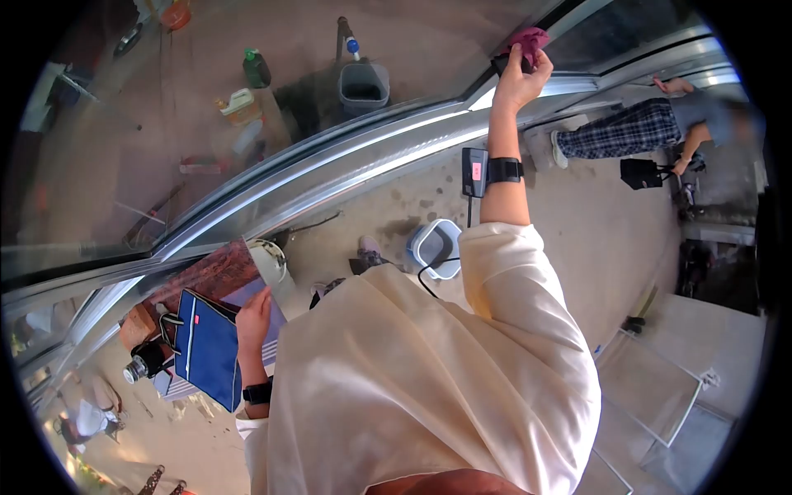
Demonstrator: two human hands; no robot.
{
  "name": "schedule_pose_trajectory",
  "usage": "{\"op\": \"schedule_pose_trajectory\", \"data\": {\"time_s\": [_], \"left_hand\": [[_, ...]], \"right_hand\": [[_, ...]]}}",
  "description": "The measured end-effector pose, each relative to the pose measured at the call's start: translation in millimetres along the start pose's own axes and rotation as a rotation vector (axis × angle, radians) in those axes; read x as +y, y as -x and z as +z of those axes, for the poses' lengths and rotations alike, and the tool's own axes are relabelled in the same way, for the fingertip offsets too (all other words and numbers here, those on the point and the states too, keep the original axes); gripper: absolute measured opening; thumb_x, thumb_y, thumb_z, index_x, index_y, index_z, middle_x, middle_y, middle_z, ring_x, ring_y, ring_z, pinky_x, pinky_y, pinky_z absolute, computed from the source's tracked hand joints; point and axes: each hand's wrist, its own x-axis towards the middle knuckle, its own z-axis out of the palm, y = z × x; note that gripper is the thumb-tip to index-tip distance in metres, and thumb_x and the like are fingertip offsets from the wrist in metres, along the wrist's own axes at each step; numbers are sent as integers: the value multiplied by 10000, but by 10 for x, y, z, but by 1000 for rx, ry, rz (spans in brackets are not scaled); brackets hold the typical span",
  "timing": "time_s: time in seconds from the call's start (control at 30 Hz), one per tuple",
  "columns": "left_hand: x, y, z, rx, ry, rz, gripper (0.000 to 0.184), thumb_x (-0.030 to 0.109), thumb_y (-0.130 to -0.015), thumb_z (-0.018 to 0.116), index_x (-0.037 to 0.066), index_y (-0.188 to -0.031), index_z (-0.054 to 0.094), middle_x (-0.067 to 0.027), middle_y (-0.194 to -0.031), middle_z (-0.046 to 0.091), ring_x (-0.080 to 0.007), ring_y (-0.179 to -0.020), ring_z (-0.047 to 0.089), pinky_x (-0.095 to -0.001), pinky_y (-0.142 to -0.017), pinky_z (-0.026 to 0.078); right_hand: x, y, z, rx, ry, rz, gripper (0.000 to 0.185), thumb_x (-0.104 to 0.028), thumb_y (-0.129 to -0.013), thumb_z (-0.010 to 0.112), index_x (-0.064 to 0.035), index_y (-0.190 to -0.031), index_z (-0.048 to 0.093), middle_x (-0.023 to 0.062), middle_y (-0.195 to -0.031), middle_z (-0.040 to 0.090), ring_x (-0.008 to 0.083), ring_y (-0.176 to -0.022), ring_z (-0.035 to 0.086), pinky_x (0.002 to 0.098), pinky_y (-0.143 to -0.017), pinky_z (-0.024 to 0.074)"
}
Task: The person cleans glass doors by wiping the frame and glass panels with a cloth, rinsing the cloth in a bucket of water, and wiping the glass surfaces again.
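Far up at the top right of the view, my right hand [523, 76] is closed round a pink cloth [529, 41] and presses it against the window near the dark frame [487, 74]. A black strap with a small dark device is on that forearm. At the lower left, my left hand [253, 317] hangs beside a blue bag [208, 348]; its fingers are together, and what they hold, if anything, is hidden.
A bucket [435, 248] stands on the floor by my feet. At the right a person [627, 129] in plaid trousers holds a black bag [643, 173]. A bottle [145, 363] and a brick [137, 327] are by the blue bag. A metal rack [660, 388] stands lower right.
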Motion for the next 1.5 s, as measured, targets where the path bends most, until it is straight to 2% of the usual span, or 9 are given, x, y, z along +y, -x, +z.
{"op": "schedule_pose_trajectory", "data": {"time_s": [0.27,0.57,0.77,1.0,1.2,1.23,1.3,1.33,1.5], "left_hand": [[109,56,74,-10,8,-61,229,120,-879,555,83,-1092,631,-140,-1027,647,-308,-932,627,-371,-777,505],[22,244,132,-8,40,-90,223,116,-860,578,78,-1072,638,-146,-997,651,-321,-911,627,-377,-767,506],[179,-196,27,-83,10,83,216,128,-874,565,76,-1070,638,-140,-978,658,-311,-895,633,-364,-770,508],[-79,8,25,13,8,63,223,154,-884,553,77,-1072,642,-137,-985,657,-308,-902,633,-367,-783,506],[-126,21,158,-7,-27,80,211,152,-881,548,79,-1055,644,-130,-993,658,-309,-883,635,-387,-755,511],[-54,-30,123,-14,-18,69,216,151,-883,546,87,-1066,640,-126,-997,657,-312,-886,634,-389,-753,510],[70,-103,81,-11,-7,48,219,153,-885,547,94,-1077,636,-121,-1006,656,-312,-890,632,-386,-749,511],[75,-110,97,-20,-13,31,219,153,-885,547,94,-1077,636,-121,-1006,656,-312,-890,632,-386,-749,511],[43,-32,196,-48,-32,-7,219,165,-892,548,93,-1081,633,-120,-999,652,-311,-888,629,-376,-742,510]], "right_hand": [[845,1103,-75,-56,114,331,282,-112,-748,737,-14,-933,549,108,-890,553,266,-841,546,350,-789,445],[1031,1100,-300,-731,582,547,405,-276,-744,710,-41,-1064,631,206,-975,660,361,-946,623,412,-819,473],[347,1846,-368,-1144,-93,895,491,-323,-741,720,-33,-1126,628,183,-1041,659,305,-971,630,358,-855,463],[-700,218,-589,-444,-162,273,414,-192,-813,694,-75,-1182,545,85,-908,631,148,-836,588,285,-777,466],[-873,-1342,-174,-103,151,-582,403,-321,-810,690,-131,-1160,628,116,-960,605,268,-873,601,341,-765,475],[-924,-1346,-197,-237,206,-364,389,-113,-875,580,-113,-1259,520,175,-1238,504,318,-1161,483,385,-976,380],[-705,-1251,-203,-299,314,-308,448,-145,-887,586,-127,-1321,479,166,-1257,497,276,-1178,482,392,-981,377],[-434,-1119,-69,-4,272,-587,375,-323,-808,693,-115,-1116,649,104,-905,596,267,-810,597,366,-696,480],[131,-21,-126,-150,292,-297,407,-282,-838,658,-134,-1211,589,109,-905,564,269,-786,581,365,-678,482]]}}
